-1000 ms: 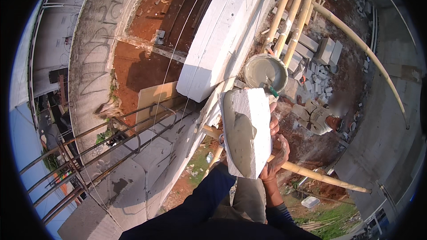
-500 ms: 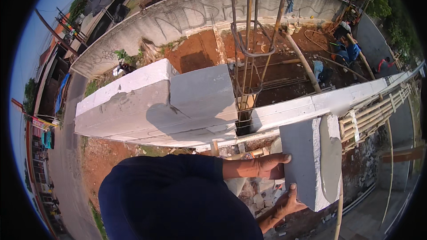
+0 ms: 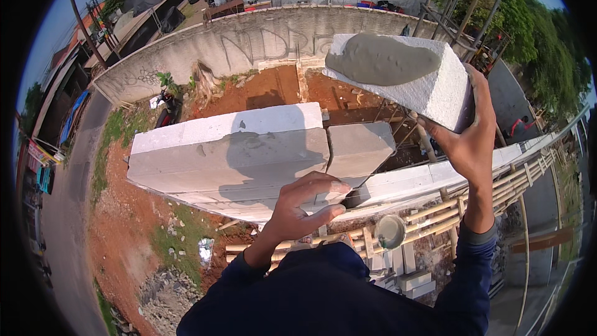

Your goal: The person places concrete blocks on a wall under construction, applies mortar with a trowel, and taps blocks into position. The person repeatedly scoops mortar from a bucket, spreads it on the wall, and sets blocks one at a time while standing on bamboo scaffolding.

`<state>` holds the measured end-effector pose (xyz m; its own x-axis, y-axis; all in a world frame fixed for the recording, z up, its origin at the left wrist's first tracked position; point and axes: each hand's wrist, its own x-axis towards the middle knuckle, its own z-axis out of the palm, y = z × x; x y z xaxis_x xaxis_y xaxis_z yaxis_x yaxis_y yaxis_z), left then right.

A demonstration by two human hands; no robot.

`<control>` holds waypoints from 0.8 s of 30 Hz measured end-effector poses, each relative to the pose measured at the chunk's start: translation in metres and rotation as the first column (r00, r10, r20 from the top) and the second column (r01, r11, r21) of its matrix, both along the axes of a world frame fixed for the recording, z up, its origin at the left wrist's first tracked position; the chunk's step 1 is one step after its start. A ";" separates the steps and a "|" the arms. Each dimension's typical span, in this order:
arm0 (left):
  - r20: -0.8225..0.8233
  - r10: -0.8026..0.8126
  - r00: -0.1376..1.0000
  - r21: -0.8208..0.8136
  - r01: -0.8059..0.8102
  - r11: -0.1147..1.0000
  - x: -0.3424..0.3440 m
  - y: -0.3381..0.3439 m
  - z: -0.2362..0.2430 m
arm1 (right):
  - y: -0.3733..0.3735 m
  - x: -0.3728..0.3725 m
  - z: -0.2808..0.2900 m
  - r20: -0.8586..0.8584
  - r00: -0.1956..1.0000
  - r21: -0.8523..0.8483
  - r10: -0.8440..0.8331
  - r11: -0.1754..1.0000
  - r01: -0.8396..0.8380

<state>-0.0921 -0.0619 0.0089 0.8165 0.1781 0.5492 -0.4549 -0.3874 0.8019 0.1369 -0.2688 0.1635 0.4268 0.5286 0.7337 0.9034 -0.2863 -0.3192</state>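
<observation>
My right hand (image 3: 469,140) grips one end of a white lightweight concrete block (image 3: 453,90), thumb and fingers on opposite edges. The block is raised in the air, right of the block wall (image 3: 217,158). A thick patch of grey wet mortar (image 3: 385,59) covers the face turned up. Holding nothing, my left hand (image 3: 308,205) has thumb and fingers apart beside the wall's near face. Just beyond its fingertips is the wall's end block (image 3: 360,146), with a dark gap to its right.
Steel reinforcing bars (image 3: 457,9) rise behind the held block. Bamboo poles (image 3: 429,218) run along the near side of the low white wall (image 3: 410,180). A round bucket (image 3: 390,231) stands among them, with loose blocks (image 3: 413,283) lower down.
The block has gone from the lower right up over the wall's right end, its mortared side turned upward. My left hand has let go of it and moved left; only my right hand holds it.
</observation>
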 end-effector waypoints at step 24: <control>0.038 0.685 0.728 0.669 -0.527 0.523 0.016 0.075 -0.018 | 0.145 0.035 0.004 0.338 0.891 -0.709 0.304 0.704 0.028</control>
